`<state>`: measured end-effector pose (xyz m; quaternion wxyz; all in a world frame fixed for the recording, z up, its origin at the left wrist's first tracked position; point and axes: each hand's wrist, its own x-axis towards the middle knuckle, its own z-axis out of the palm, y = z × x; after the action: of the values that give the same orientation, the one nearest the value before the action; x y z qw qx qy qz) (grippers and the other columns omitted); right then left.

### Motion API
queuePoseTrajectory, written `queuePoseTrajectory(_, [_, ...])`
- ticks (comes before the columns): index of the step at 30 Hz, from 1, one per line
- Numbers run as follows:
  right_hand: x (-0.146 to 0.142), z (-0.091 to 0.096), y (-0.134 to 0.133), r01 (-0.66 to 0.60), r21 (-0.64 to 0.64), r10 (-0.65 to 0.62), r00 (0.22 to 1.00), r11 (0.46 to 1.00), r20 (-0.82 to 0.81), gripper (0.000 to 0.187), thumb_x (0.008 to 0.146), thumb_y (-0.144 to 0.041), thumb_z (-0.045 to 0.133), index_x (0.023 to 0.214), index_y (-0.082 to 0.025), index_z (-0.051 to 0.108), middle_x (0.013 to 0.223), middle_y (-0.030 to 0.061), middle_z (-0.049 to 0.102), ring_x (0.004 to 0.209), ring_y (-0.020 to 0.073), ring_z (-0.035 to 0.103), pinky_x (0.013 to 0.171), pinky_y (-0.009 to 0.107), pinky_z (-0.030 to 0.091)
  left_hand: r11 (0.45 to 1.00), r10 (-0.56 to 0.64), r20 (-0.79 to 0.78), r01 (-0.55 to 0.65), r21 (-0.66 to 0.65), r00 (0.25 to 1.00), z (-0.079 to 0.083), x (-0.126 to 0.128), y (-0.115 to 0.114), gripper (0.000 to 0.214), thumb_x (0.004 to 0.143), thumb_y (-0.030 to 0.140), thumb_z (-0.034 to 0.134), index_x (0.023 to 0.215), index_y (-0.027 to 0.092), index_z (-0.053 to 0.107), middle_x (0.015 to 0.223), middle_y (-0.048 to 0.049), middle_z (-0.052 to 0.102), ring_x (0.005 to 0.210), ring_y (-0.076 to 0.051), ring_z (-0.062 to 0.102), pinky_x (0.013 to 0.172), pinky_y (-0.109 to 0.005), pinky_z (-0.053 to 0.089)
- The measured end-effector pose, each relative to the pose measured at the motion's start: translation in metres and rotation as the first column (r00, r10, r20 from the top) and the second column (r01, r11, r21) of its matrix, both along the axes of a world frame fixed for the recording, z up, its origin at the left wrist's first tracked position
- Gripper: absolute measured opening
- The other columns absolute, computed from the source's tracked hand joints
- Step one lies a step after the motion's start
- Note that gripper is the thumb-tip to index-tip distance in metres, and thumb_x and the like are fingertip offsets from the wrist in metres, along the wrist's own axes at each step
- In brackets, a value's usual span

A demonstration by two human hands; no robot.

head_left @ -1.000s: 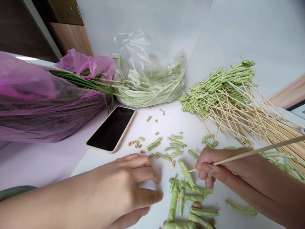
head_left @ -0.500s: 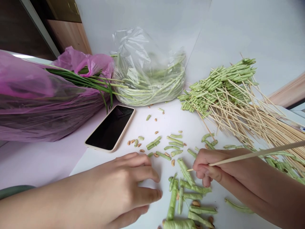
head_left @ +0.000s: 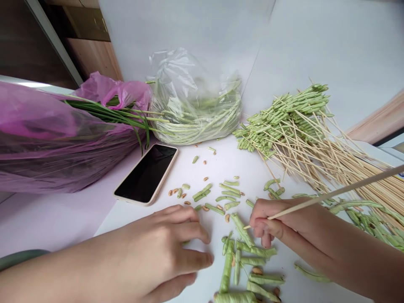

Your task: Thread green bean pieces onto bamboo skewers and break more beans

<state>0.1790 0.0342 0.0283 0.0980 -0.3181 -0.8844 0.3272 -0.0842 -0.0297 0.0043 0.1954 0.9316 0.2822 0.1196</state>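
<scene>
Head view has drifted, so the bench [head_left: 186,168] contents sit slightly further left than earlier, and both hands stay low over the beans.

Far left, a pink plastic bag [head_left: 63,143] lies on a lilac-tinted part of the surface, with long green leaves [head_left: 104,110] poking out toward a clear plastic bag [head_left: 195,109] of coiled long beans against the wall. A smartphone [head_left: 145,174] lies face up just in front of the pink bag, screen dark. Open white bench runs between the phone and the scattered bean pieces [head_left: 217,198], dotted with tan bean seeds [head_left: 227,218].

Left hand [head_left: 164,244] sits at the near bench edge, fingers loosely spread and curled, fingertips [head_left: 205,260] just beside the bean pieces, holding nothing that can be seen. Thicker cut beans [head_left: 243,256] lie in a loose heap between the two hands, blocking a straight path across. Right hand [head_left: 277,223] pinches a long bamboo skewer [head_left: 334,193] between thumb and fingers, its tip just beside a bean piece. Beyond the right hand, beans threaded on skewers [head_left: 284,118] lie in a pile, and their bare sticks [head_left: 347,164] fan toward the right edge, over more loose long beans [head_left: 369,223].
</scene>
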Motion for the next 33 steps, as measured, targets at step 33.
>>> queuePoseTrajectory(33, [-0.012,0.003,0.056,0.046,0.011,-0.046,0.998,0.999,0.039,0.038,0.102,-0.036,0.034,0.072,-0.023,0.054,0.082,0.003,0.065,0.082,0.0217,0.063,0.074,0.035,0.044,1.0,-0.01,-0.035,0.01,-0.015,0.999,0.0,-0.001,0.001,0.021,0.09,0.019,0.057,0.11,0.019,0.064,0.106,-0.0061,0.067,0.096,-0.023,0.057,0.087,-0.034,0.047])
